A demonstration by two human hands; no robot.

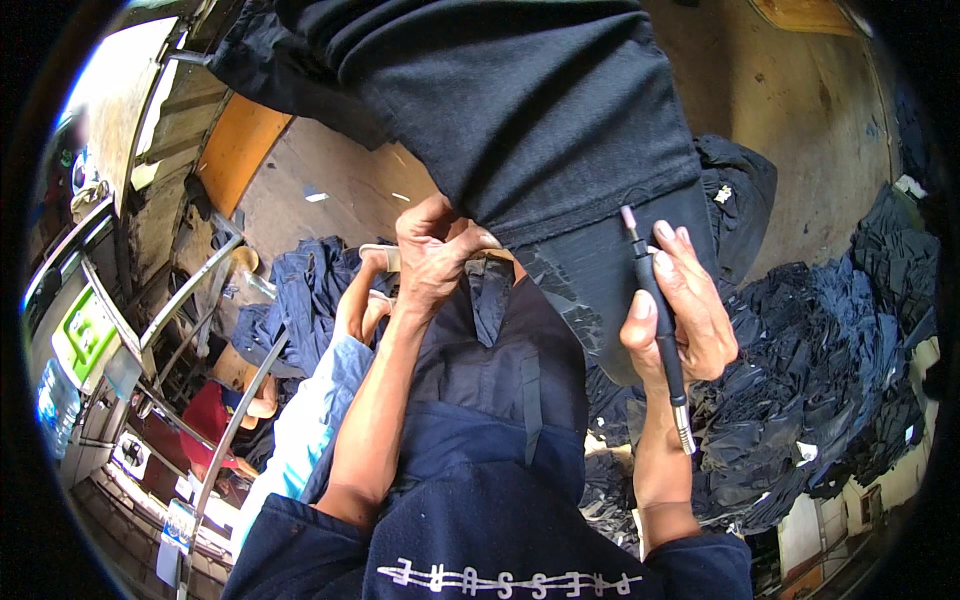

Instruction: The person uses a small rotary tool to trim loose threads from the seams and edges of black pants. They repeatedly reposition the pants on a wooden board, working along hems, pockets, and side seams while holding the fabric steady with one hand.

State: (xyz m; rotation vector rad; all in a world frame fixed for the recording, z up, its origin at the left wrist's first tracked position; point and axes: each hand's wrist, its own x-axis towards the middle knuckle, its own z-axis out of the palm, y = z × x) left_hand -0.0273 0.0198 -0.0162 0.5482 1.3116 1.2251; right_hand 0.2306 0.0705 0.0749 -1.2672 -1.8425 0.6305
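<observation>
A black denim garment (540,120) is stretched over a dark, scuffed flat board (590,290) in front of my lap. The garment's stitched hem runs across the board. My left hand (432,250) pinches the near left corner of that hem between thumb and fingers. In my right hand (695,310) is a slim rotary grinding pen (642,262) with a black body, a pinkish tip and a metal spring at its lower end. The tip points away from me and is at or just beside the hem; whether it touches cannot be made out.
Dark garments are heaped in a large pile (800,370) at the right and a smaller pile (315,290) at the left. Close at my left sits a person in light blue (315,410). Farther left are a person in red (205,430) and a green tray (88,330).
</observation>
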